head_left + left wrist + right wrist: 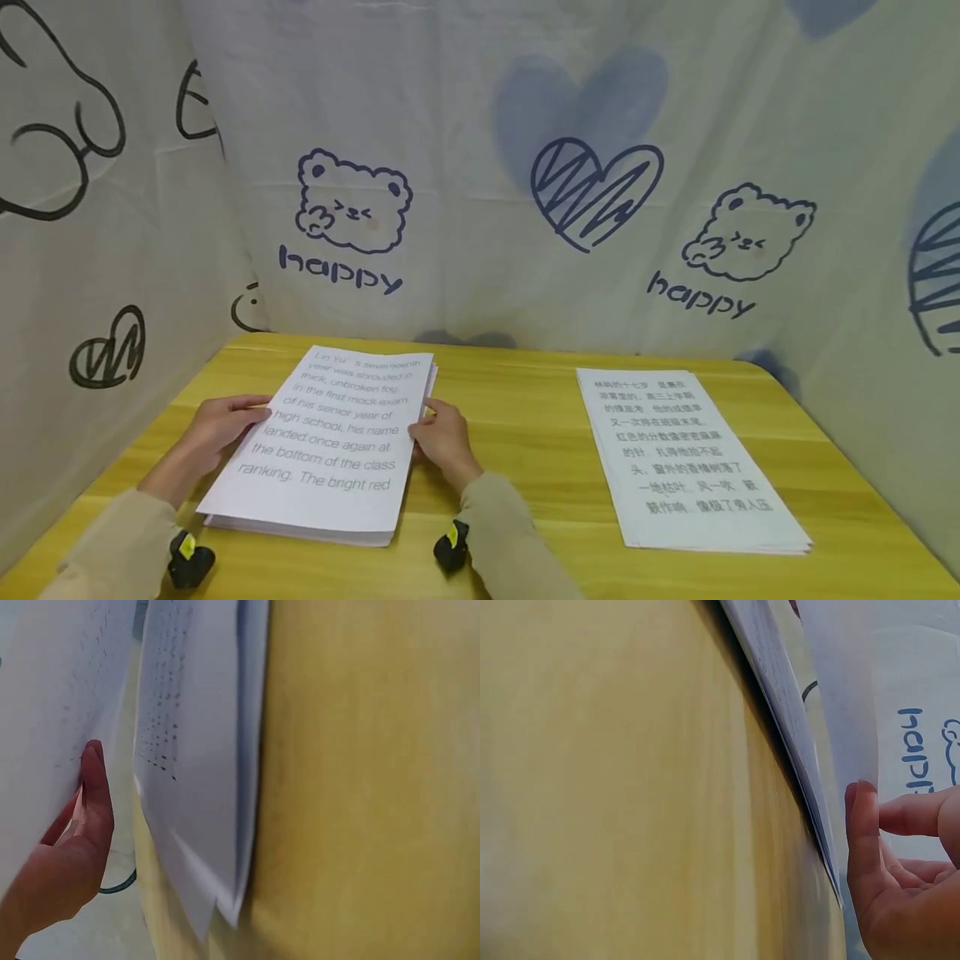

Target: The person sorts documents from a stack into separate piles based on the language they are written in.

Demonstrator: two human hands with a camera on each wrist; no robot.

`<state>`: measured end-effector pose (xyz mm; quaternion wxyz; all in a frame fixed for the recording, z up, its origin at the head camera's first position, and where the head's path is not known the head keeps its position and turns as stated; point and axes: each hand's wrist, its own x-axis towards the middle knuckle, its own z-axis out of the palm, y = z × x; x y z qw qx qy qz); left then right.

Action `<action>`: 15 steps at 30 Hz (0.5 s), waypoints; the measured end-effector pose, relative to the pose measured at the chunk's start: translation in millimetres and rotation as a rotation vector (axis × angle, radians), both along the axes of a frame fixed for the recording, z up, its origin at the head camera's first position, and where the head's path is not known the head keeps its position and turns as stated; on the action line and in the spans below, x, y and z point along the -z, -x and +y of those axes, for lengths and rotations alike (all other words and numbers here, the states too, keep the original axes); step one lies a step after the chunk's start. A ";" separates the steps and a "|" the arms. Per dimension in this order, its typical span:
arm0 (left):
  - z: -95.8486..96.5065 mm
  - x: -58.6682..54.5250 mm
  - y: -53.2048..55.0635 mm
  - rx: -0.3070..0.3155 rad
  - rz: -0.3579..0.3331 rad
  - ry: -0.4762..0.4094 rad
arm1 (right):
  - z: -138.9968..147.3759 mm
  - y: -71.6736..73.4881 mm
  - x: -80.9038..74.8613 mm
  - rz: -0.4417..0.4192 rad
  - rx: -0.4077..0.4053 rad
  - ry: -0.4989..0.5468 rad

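Observation:
A white sheet printed with large English text is held by its two side edges over a paper stack on the left part of the table. My left hand pinches the sheet's left edge. On the opposite edge, my right hand has the paper between thumb and fingers. Seen from the left wrist, the raised sheet stands apart from the printed stack lying on the wood. The right wrist view has the thumb and fingers of my right hand gripping the edge of the sheet.
Another pile of paper, its top sheet printed in Chinese, lies to the right on the yellow wooden table. White cloth with hearts and bear drawings hangs behind the table and along its sides. Each wrist carries a small black device.

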<state>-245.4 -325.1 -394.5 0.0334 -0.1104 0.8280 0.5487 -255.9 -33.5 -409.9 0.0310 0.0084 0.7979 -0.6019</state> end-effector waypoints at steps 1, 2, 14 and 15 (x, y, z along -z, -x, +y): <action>-1.3 0.6 0.9 -0.001 0.001 0.010 | -0.8 0.6 -0.5 0.003 -0.003 -0.006; -2.3 0.9 1.9 -0.001 -0.001 0.019 | -1.5 1.1 -1.2 -0.003 -0.005 -0.009; -2.1 4.0 13.0 0.008 -0.046 0.115 | -0.5 1.8 -2.7 0.032 -0.047 -0.027; -2.2 4.1 12.8 0.013 -0.047 0.121 | -0.3 1.9 -2.5 0.041 -0.047 -0.040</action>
